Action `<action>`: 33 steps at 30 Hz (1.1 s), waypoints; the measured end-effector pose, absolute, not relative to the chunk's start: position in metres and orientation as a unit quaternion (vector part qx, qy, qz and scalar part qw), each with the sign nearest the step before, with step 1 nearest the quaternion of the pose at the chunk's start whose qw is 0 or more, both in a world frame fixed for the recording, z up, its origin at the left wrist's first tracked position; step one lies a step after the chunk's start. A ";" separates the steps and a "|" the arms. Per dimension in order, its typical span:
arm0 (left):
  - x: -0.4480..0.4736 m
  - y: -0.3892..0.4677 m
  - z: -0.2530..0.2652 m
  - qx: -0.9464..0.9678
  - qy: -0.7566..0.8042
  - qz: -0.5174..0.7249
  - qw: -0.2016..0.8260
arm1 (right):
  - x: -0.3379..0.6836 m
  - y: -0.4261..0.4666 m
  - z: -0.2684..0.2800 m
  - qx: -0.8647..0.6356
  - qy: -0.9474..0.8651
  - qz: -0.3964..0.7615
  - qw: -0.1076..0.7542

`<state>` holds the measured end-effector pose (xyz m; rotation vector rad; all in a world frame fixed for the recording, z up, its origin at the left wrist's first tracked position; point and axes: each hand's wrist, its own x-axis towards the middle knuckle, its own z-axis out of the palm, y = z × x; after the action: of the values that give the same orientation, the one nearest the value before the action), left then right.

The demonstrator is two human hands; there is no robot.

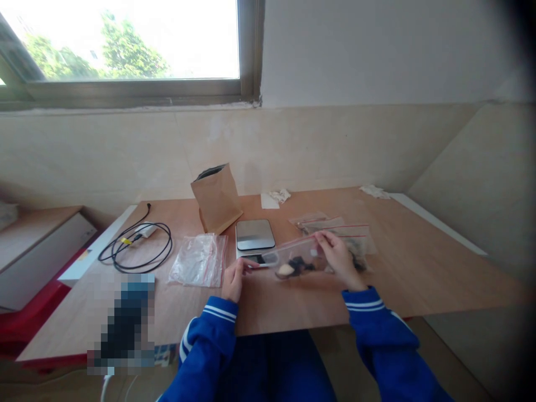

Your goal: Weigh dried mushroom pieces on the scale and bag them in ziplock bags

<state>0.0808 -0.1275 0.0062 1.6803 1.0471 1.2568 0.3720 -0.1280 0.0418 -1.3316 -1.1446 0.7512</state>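
A clear zip bag (307, 265) with a red seal line holds dark pieces and one pale piece. My right hand (337, 254) pinches its top edge on the right. My left hand (235, 279) is closed at the bag's left end, its fingertips in front of the scale's display. Just behind the bag, the flat kitchen scale (254, 233) has nothing on its silver plate. To the left of the scale lies a stack of clear empty zip bags (196, 259). More filled zip bags (355, 237) lie beyond my right hand, partly hidden by it.
A brown paper pouch (218, 198) stands open-topped behind the scale. At the left are a coiled black cable (171, 245) with a white plug and a blurred-out dark object (125, 321) near the table's edge. Crumpled tissue (280, 195) lies by the wall.
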 end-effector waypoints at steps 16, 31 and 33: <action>0.080 -0.124 -0.003 0.651 0.433 0.480 0.399 | 0.390 -0.003 0.033 -0.714 -0.458 0.036 0.529; 0.229 -0.203 0.012 0.363 0.388 0.488 0.693 | 0.275 -0.032 0.037 -0.648 -0.521 -0.083 0.549; 0.226 -0.194 0.015 0.325 0.410 0.529 0.669 | 0.266 -0.044 0.022 -0.639 -0.520 -0.062 0.564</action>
<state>0.2257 -0.1942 0.0147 0.7330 0.9246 1.1920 0.2664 -0.0443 0.0222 -1.5031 -1.2233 -0.1451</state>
